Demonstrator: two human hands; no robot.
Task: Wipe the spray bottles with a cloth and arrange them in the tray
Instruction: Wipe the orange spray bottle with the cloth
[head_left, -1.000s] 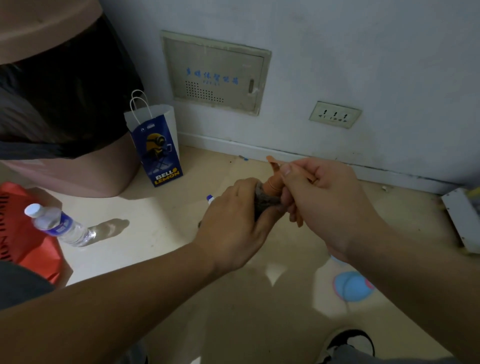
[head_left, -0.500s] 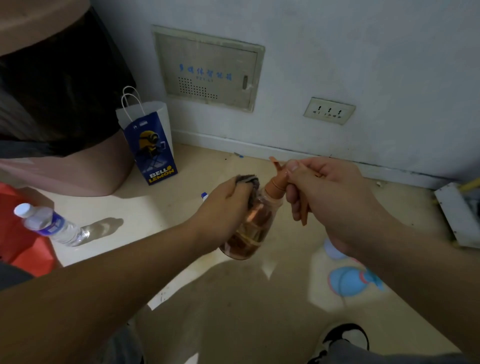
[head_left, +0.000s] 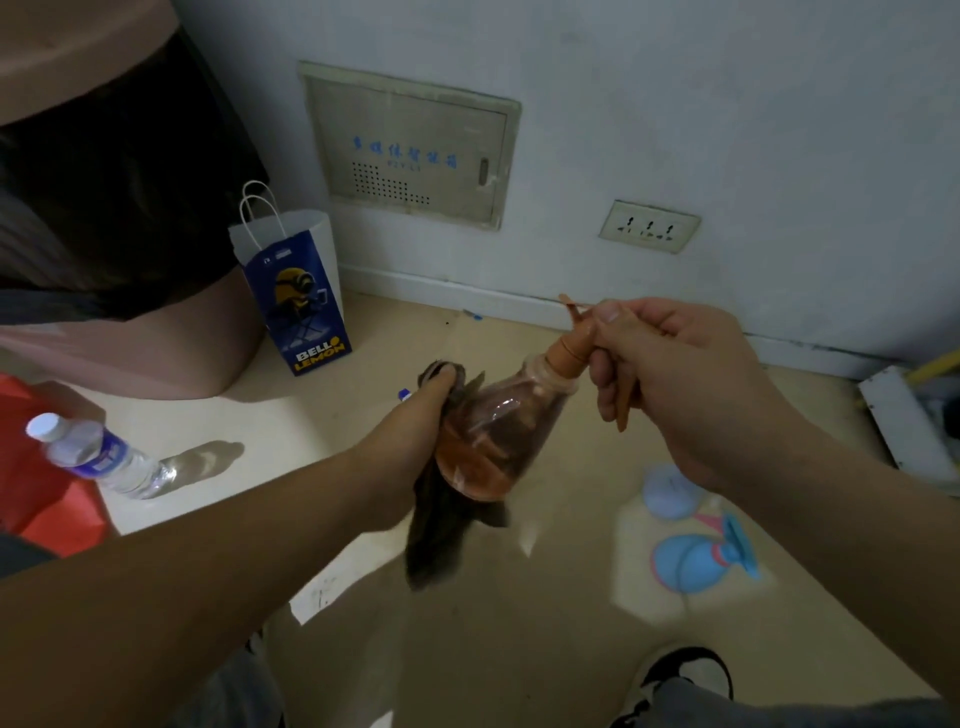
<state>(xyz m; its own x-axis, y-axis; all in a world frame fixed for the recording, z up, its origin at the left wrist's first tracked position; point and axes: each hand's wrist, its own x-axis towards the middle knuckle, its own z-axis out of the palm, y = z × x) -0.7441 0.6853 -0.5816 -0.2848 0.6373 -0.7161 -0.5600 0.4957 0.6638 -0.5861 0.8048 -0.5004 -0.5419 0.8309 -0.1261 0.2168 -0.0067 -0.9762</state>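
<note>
From the head view, my right hand (head_left: 691, 395) has its fingers (head_left: 605, 400) curled tight round the trigger head of the orange spray bottle (head_left: 493, 441), which hangs in the air between my hands. Its long axis slants, neck up toward my right hand and base down toward me. My left hand (head_left: 415, 441), nearer the body, grips the dark cloth (head_left: 441, 530) against the bottle's left side, with the cloth's tail dangling below. I'd judge the wipe should run along that slant. Beneath is a glossy beige floor (head_left: 519, 649). A blue spray bottle (head_left: 696, 564) lies there to my right, and a water bottle (head_left: 98, 457) to my left. I can't make out a tray.
</note>
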